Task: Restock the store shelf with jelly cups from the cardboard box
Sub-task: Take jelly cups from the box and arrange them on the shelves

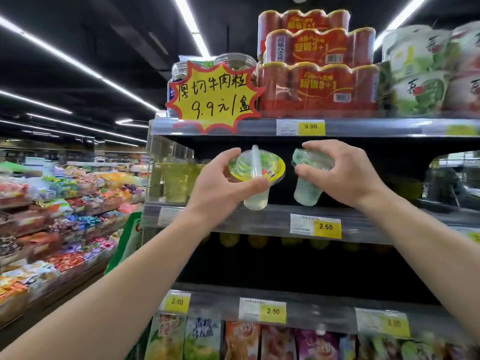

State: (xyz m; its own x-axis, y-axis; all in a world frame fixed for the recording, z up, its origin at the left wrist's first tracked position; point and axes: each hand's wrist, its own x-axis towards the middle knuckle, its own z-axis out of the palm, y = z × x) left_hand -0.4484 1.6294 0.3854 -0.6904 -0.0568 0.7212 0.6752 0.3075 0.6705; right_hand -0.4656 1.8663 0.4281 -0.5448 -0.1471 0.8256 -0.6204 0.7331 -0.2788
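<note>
At the far left of the frame, open bins of wrapped sweets (65,203) run along a neighbouring aisle. Right of them stands the store shelf (259,224), its grey rails crossing the centre and right of the frame.

Centre frame, the left hand (220,188) holds a jelly cup (255,175) in front of the middle tier. The thumb curls over the cup's left rim and the fingers wrap beneath the lid flange on the near side. The cup's yellow-rimmed lid tilts toward the camera, with a clear straw lying across it. Its pale tapered body hangs below the fingers, the base just above the rail's front edge.

Just right of centre, the right hand (342,172) pinches a second jelly cup (309,178) at its top, thumb below and fingers arched over the lid. This cup sits to the left of the palm, tilted, its base near the rail. The two cups are close, not touching.

A 2.50 price tag (326,227) is on the rail beneath the right hand. At upper centre, a yellow starburst sign (215,97) hangs before the top tier; red multipacks (319,87) are stacked to its right.
</note>
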